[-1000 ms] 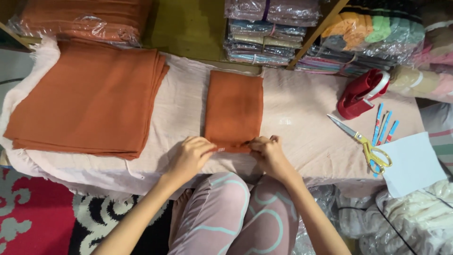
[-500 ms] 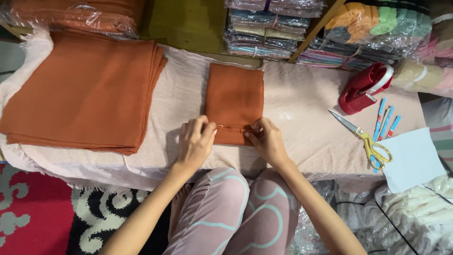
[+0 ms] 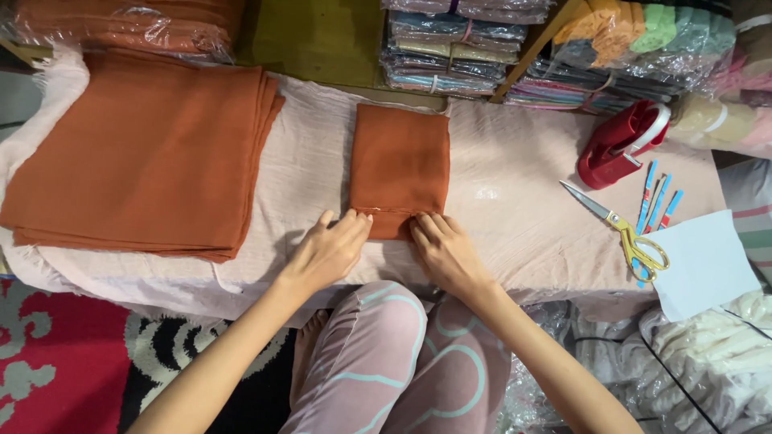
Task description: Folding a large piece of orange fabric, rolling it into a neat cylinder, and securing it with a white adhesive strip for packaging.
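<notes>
A narrow folded rust-orange cloth (image 3: 400,165) lies in the middle of a low table covered with pale pink fabric (image 3: 515,217). Its near end is turned up in a short fold. My left hand (image 3: 330,251) lies flat at the cloth's near left corner, fingers together and touching the folded edge. My right hand (image 3: 446,253) lies flat at the near right corner, fingertips on that edge. Neither hand grips anything.
A stack of larger rust-orange cloths (image 3: 141,153) fills the table's left. At right sit a red tape dispenser (image 3: 623,145), yellow-handled scissors (image 3: 623,233), blue strips (image 3: 655,197) and a white sheet (image 3: 700,265). Plastic-wrapped fabric bundles (image 3: 454,52) line the back.
Both hands pinched the cloth's near edge and turned it up into a short fold; now they have let go and lie flat against the fold.
</notes>
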